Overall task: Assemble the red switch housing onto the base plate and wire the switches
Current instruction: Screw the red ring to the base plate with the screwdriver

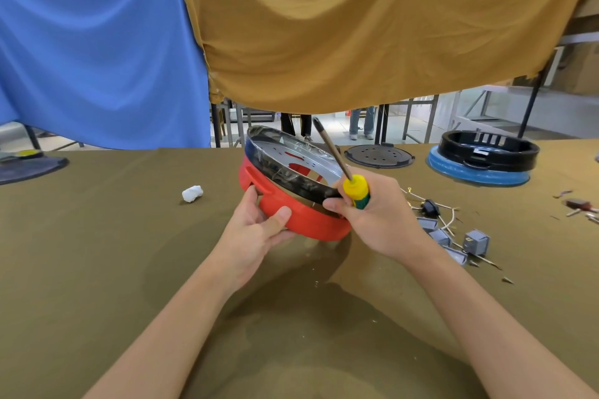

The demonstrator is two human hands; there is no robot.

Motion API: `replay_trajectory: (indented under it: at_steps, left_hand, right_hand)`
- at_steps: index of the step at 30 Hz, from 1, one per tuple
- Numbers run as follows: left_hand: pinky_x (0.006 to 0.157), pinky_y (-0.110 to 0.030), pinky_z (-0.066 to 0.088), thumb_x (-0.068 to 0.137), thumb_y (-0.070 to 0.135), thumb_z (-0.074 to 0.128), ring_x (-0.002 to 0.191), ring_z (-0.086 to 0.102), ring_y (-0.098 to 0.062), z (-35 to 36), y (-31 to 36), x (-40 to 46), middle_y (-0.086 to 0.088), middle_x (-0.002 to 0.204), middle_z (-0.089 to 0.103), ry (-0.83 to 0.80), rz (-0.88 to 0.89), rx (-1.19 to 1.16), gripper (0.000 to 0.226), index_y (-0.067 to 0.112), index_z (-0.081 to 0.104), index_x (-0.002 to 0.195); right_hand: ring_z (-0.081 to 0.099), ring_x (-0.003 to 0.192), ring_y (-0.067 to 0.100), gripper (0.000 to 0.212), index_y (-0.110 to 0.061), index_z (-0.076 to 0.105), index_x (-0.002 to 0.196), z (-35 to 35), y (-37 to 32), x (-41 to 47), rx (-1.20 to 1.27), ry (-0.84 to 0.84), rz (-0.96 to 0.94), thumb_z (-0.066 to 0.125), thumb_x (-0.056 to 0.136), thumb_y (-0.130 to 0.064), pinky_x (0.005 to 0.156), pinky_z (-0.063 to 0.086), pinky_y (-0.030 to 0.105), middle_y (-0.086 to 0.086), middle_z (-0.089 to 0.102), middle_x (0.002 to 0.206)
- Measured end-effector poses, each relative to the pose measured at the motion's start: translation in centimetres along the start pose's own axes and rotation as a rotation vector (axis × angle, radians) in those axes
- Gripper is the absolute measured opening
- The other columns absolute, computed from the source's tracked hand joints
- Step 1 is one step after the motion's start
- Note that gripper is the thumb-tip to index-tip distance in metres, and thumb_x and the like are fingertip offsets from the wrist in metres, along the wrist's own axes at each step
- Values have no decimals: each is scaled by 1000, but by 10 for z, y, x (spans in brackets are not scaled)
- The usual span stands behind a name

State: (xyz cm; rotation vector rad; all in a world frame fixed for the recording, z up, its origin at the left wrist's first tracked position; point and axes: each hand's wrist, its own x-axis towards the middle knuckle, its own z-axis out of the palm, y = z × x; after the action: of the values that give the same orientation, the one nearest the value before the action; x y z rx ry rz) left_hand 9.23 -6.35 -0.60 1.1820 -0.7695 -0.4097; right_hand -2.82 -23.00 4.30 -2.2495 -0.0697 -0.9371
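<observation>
The red switch housing (pixel 301 219), a round red ring, is held tilted above the table with a shiny metal base plate (pixel 291 152) set in it. My left hand (pixel 259 230) grips the ring's near left edge, thumb on the red rim. My right hand (pixel 372 214) holds the ring's right edge and also grips a screwdriver (pixel 355 191) with a yellow and green handle, its shaft pointing up and away. Grey switches (pixel 475 241) with wires (pixel 431 204) lie on the table to the right.
A white crumpled wad (pixel 192 193) lies to the left on the olive table cloth (pixel 129 269). A dark perforated disc (pixel 379 155) and a black ring on a blue base (pixel 483 155) stand at the back right. Blue and ochre cloths hang behind.
</observation>
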Motion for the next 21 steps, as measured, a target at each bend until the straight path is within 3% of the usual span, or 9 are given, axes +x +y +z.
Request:
replay_trajectory:
  at_steps: [6,10,15,17,21]
  left_hand:
    - [96,-46,55,85,11,63,123,61,-26,0,0,2,-7,133,63,5,6,-27,57,18,44,138]
    - [91,-43,57,84,11,64,120,63,-26,-1,0,3,-8,133,64,16,7,-64,57,17,44,138]
    - [89,-41,57,85,11,64,118,64,-26,-1,1,2,-8,130,65,23,0,-93,56,16,45,137]
    - [89,-41,58,85,11,63,117,65,-26,0,1,1,-7,129,66,35,0,-96,54,15,46,137]
    - [84,-38,59,88,7,60,111,68,-25,1,-1,0,-9,125,69,92,-8,-103,46,15,49,132]
  right_hand:
    - [52,66,4,43,-43,49,62,0,0,0,-1,-4,4,75,86,-20,63,45,27,-23,58,69]
    - [53,69,9,31,-28,52,67,2,1,-1,-42,-20,-15,75,86,-22,63,46,31,-15,56,67]
    - [54,76,7,20,-21,58,76,3,1,-1,-69,-36,-25,75,86,-23,60,41,18,-13,59,72]
    - [54,75,3,26,-28,55,72,3,0,-2,-99,-42,-34,76,86,-24,56,34,12,-15,56,70]
    - [49,63,1,49,-38,39,63,9,-2,-7,-115,-10,-109,79,84,-19,56,32,12,-17,44,61]
